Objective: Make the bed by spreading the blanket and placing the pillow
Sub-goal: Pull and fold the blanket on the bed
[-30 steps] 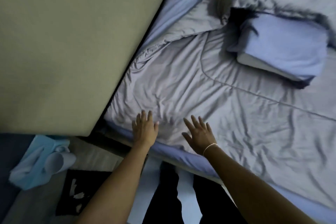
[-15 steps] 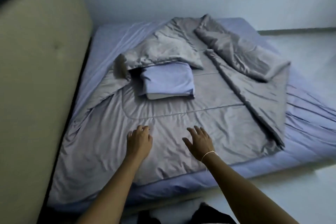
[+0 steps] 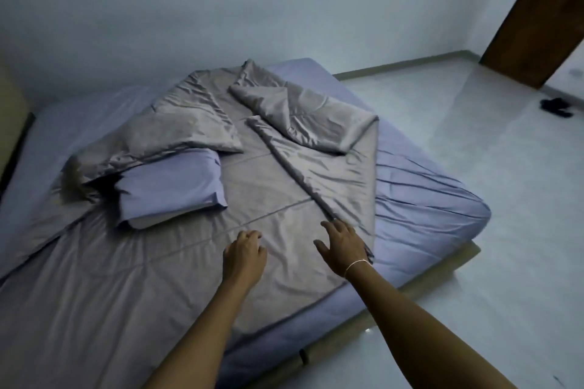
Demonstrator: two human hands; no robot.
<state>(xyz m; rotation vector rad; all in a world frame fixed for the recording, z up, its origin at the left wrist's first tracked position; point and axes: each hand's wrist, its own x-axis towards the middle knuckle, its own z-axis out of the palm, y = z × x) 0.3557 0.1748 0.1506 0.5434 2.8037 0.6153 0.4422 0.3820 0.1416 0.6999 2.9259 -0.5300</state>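
Blanket [image 3: 278,186], grey w/ a sheen, lies on the bed in the head view, only partly spread. Near part is flat over the mattress up to the near edge; far part is bunched, w/ one flap folded back twd the far right corner and another heaped at left-centre. Stitched seams run across the flat part.

Pillow [image 3: 172,188], lilac case, sits on top of the flat blanket at left-centre, its far edge tucked under the heaped flap. It's apart from both hands.

Fitted sheet [image 3: 420,199], same lilac, shows bare on the right side and along the far left of the bed; wrinkled nr the right corner.

Left hand [image 3: 245,254] is over the flat blanket nr the middle, fingers curled loosely, nothing gripped; can't tell if it touches the fabric. Right hand [image 3: 343,246] is just right of it, fingers spread and released, holding nothing, nr the edge of the folded-back flap. Thin bracelet [image 3: 355,265] on the right wrist.

Headboard [image 3: 11,117], beige, at far left edge. Pale floor [image 3: 505,167] to the right, dark door [image 3: 543,9] top right, small dark object [image 3: 556,106] on the floor nr it.
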